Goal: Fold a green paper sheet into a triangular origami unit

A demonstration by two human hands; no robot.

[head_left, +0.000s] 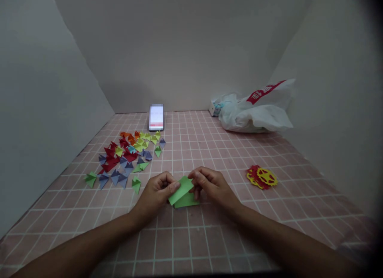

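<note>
A green paper sheet, partly folded over on itself, lies low over the pink checked tablecloth in the middle. My left hand pinches its left end between thumb and fingers. My right hand grips its right end with curled fingers. Both hands rest close to the cloth, touching the paper from either side.
Several folded paper triangles in red, orange, yellow, green and purple lie spread at the left. A phone leans at the back wall. A white plastic bag sits back right. A red and yellow paper ring lies at the right.
</note>
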